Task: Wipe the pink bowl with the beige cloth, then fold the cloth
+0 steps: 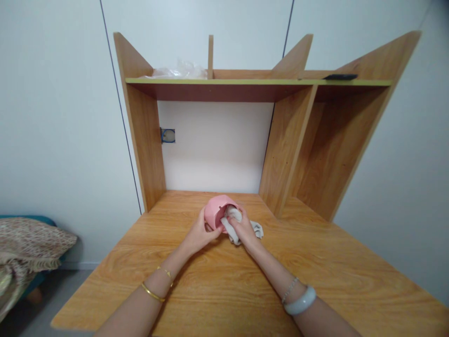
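Note:
A pink cup (216,209) is tipped on its side over the middle of the wooden desk (315,267), its mouth turned toward my right. My left hand (200,234) wraps round the cup's outside and holds it. My right hand (244,228) grips a white cloth (234,223) whose one end is pushed into the cup's mouth. The cloth's other end trails out onto the desk behind my right hand. Gold bangles sit on my left wrist; a pale bangle and a thin chain are on my right.
A wooden hutch rises at the back of the desk, with a shelf (259,82) on top and upright dividers. Crumpled clear plastic (178,71) and a dark flat object (340,76) lie on the shelf. A patterned blanket (28,243) lies at the far left, below desk level.

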The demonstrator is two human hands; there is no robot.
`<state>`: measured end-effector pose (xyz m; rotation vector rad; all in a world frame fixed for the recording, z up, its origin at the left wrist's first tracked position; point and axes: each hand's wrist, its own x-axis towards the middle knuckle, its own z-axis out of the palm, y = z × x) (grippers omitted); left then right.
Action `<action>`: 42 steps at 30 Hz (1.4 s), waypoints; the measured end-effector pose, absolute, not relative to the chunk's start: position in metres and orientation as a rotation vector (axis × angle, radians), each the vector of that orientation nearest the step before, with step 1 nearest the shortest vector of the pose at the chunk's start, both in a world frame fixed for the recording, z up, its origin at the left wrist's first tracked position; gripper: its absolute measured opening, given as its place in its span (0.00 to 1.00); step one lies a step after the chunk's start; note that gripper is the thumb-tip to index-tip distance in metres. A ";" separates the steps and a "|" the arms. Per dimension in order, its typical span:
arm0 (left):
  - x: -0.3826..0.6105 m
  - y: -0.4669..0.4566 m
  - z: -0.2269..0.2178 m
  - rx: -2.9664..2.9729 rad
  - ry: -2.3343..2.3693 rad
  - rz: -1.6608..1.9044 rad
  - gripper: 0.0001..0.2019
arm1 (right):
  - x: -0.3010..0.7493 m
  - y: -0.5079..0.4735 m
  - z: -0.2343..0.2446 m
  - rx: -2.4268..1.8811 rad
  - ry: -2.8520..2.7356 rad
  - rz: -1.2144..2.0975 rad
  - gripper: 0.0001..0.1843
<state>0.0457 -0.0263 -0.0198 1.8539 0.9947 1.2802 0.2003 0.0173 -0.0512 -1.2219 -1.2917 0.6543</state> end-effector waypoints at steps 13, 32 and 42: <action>0.035 -0.039 0.000 2.503 1.613 0.970 0.36 | 0.206 -0.005 -0.017 -1.447 -1.620 0.323 0.41; 0.050 -0.032 -0.021 1.964 1.012 1.219 0.45 | 0.204 0.006 -0.034 -1.101 -1.290 0.607 0.30; 0.044 -0.032 -0.009 2.108 1.240 1.278 0.37 | 0.204 0.013 -0.036 -1.301 -1.335 0.589 0.40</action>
